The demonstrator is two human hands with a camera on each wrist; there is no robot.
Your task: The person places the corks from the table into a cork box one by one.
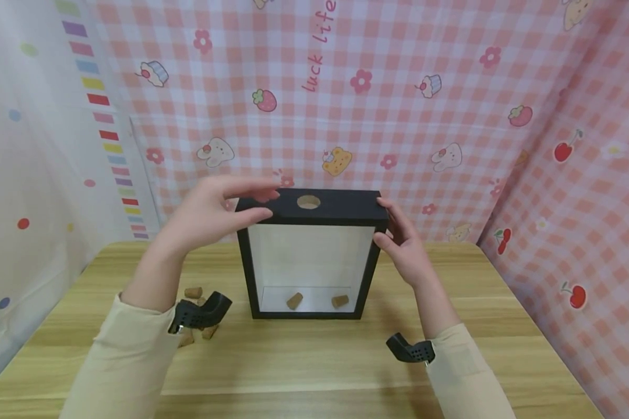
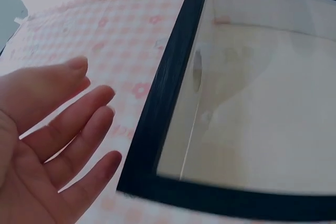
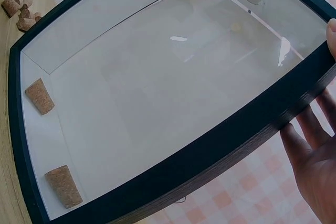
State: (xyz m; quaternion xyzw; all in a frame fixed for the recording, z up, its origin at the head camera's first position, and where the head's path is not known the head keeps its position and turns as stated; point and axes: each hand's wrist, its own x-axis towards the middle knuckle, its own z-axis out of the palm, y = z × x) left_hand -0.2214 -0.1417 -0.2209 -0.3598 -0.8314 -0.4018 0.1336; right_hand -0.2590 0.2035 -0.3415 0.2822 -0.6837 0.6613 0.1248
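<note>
A black shadow box frame [image 1: 346,206] with a clear front stands upright on the table, a round hole [image 1: 308,202] in its top edge. Inside, at the bottom, lie two cork stoppers, the left one [image 1: 294,301] and the right one [image 1: 340,301]. My right hand [image 1: 406,247] grips the upper right corner, thumb at the front and fingers along the side. Beside the upper left corner hovers my left hand [image 1: 209,209], its fingers loosely extended; the left wrist view shows this hand [image 2: 58,145] holding nothing and apart from the frame.
Several loose cork stoppers [image 1: 193,292] lie on the wooden table [image 1: 304,372] left of the frame, partly hidden by my left wrist and its black camera mount [image 1: 201,311]. A pink checked cloth [image 1: 398,116] hangs behind; patterned cloths close both sides.
</note>
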